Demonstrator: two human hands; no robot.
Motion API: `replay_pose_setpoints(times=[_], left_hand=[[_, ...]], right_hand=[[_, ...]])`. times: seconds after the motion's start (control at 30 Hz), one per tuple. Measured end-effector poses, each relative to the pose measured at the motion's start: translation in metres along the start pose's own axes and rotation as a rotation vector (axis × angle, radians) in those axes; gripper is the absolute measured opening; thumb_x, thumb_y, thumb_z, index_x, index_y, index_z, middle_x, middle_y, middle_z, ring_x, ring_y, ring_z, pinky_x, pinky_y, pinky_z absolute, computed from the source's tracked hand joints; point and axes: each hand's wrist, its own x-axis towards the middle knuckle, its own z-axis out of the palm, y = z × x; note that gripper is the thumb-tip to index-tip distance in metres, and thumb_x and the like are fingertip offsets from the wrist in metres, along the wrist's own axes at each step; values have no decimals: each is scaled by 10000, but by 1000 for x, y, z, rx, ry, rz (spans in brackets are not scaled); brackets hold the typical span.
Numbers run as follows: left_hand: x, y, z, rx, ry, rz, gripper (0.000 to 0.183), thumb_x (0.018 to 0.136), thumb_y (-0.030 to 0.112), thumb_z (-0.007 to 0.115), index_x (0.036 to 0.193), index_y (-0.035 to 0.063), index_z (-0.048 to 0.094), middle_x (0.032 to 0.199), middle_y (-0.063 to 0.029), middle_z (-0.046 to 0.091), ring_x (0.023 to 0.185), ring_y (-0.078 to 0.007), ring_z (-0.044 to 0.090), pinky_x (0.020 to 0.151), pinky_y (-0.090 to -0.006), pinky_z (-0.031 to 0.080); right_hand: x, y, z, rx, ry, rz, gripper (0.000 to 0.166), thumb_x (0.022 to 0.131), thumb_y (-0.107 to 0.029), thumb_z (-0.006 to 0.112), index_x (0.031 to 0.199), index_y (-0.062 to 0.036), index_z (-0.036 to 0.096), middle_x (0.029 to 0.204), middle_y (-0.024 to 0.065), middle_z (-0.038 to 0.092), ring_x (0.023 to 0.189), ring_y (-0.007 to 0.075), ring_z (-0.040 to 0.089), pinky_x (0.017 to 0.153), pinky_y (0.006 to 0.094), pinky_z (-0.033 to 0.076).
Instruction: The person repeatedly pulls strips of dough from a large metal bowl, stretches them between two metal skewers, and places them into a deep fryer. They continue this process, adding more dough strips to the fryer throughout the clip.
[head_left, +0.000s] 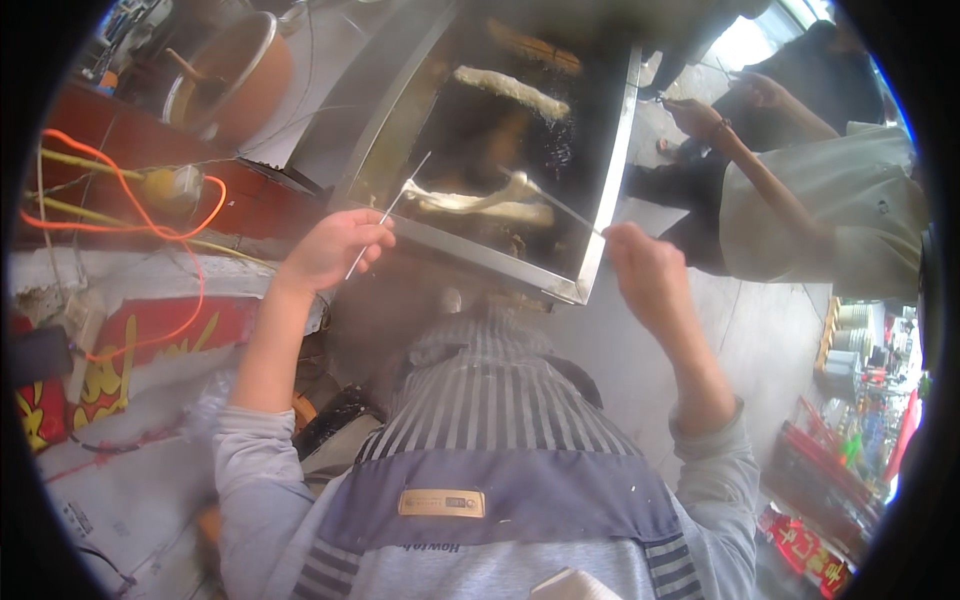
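Before me stands a metal-framed vat (480, 251) of dark liquid, probably oil. My left hand (341, 247) grips a thin metal rod (386, 214) near the vat's front left corner. Over the right rim, my right hand (649, 270) holds another thin rod (566, 210), its far end at the right end of a pale dough strip (480, 201). The tip of the left rod is by that strip's left end. A second pale piece (525, 215) lies against it, partly hidden. Farther back floats a rough, puffed dough stick (514, 90). Haze blurs the far part of the vat.
A large reddish-brown pot (255, 82) with a stick-like handle stands at the back left. Orange and yellow cables (112, 225) run along the left side. At the right, another person (817, 202) in a pale top holds thin rods. Racks of goods (862, 382) stand at far right.
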Motion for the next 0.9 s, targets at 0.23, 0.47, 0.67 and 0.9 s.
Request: replay_pose_setpoints(times=[0.23, 0.47, 0.67, 0.9], left_hand=[[36, 8, -51, 118, -38, -241, 190, 826, 151, 515, 922, -11, 538, 665, -34, 558, 471, -37, 466, 374, -145, 343], [122, 8, -46, 422, -65, -513, 123, 790, 80, 507, 771, -29, 563, 602, -50, 552, 443, -70, 448, 364, -193, 315], [158, 7, -37, 988, 97, -406, 127, 713, 37, 519, 797, -12, 599, 548, -60, 549, 407, -95, 449, 378, -250, 347], [157, 45, -72, 1531, 31, -390, 212, 693, 17, 521, 866, 7, 645, 572, -83, 613, 528, -116, 584, 580, -255, 455]], right_hand=[[16, 40, 81, -390, -470, 233, 147, 693, -92, 565, 836, -63, 580, 702, 151, 602, 666, 307, 592, 596, 389, 472], [72, 49, 98, -629, -692, 323, 184, 647, -225, 674, 778, -96, 659, 792, 85, 638, 739, 242, 620, 630, 310, 491], [85, 62, 100, -658, -768, 246, 230, 650, -271, 681, 787, -88, 659, 808, 89, 637, 755, 236, 620, 620, 308, 491], [97, 63, 99, -633, -847, 276, 159, 686, -181, 612, 803, -84, 658, 818, 82, 639, 776, 232, 621, 627, 305, 494]])
